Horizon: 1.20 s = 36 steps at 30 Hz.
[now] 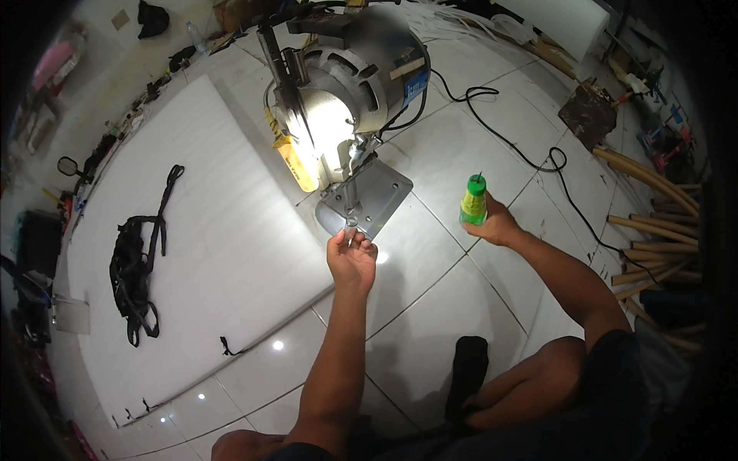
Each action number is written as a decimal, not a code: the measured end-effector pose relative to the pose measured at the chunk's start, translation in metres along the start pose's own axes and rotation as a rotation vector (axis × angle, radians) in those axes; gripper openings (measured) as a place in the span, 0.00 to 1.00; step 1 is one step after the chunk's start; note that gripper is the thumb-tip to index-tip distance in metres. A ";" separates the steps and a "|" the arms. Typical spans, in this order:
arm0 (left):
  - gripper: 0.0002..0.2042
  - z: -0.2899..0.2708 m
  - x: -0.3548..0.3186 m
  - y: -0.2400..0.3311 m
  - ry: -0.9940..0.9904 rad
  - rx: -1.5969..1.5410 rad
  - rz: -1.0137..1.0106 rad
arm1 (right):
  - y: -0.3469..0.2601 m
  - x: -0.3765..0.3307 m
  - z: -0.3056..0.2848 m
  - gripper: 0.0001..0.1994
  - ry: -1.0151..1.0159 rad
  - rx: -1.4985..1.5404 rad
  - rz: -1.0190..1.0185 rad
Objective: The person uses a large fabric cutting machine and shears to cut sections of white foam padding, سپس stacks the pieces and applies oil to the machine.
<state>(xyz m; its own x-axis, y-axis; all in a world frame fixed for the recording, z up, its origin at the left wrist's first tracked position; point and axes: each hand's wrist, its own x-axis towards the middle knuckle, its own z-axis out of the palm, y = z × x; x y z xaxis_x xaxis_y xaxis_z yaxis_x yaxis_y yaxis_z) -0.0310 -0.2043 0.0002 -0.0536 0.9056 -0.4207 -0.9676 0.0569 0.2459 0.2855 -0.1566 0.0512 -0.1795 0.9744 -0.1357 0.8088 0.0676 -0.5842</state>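
Observation:
A grey electric cutting machine [357, 84] stands upright on its flat metal base plate [384, 192] on the white tiled floor, with a bright lamp lit on its body. My left hand [352, 257] reaches to the near edge of the base plate, fingers pinched at the foot of the blade guard; whether anything is between them is too small to see. My right hand [496, 225] holds a small green bottle [473, 200] with a thin nozzle upright, to the right of the machine.
A large white foam sheet [207, 238] lies on the floor to the left, with black straps [138, 269] on it. A black power cable [530, 154] snakes to the right. Bamboo poles [653, 230] lie at the right edge. Clutter lines the far left wall.

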 end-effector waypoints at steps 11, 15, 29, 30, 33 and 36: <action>0.07 0.010 -0.014 -0.001 -0.200 0.108 -0.086 | -0.082 -0.020 -0.094 0.35 0.323 -0.706 -0.325; 0.08 0.008 -0.015 -0.004 -0.201 0.136 -0.100 | -0.091 -0.026 -0.100 0.34 0.349 -0.803 -0.464; 0.07 0.004 -0.018 -0.009 -0.219 0.233 -0.111 | -0.106 -0.041 -0.118 0.34 0.437 -0.927 -0.514; 0.07 0.005 -0.018 -0.010 -0.217 0.240 -0.115 | -0.106 -0.041 -0.117 0.34 0.429 -0.928 -0.519; 0.12 0.001 -0.015 -0.011 -0.244 0.253 -0.098 | -0.107 -0.040 -0.114 0.34 0.411 -0.942 -0.530; 0.08 0.001 -0.016 -0.013 -0.201 0.311 -0.097 | -0.108 -0.038 -0.112 0.33 0.412 -0.979 -0.545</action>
<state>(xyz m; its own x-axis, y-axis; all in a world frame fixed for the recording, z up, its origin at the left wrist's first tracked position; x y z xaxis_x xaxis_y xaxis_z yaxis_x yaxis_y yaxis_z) -0.0171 -0.2186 0.0048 0.1142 0.9524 -0.2828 -0.8430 0.2435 0.4796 0.2678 -0.1773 0.2091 -0.5830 0.7500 0.3124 0.7973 0.4541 0.3977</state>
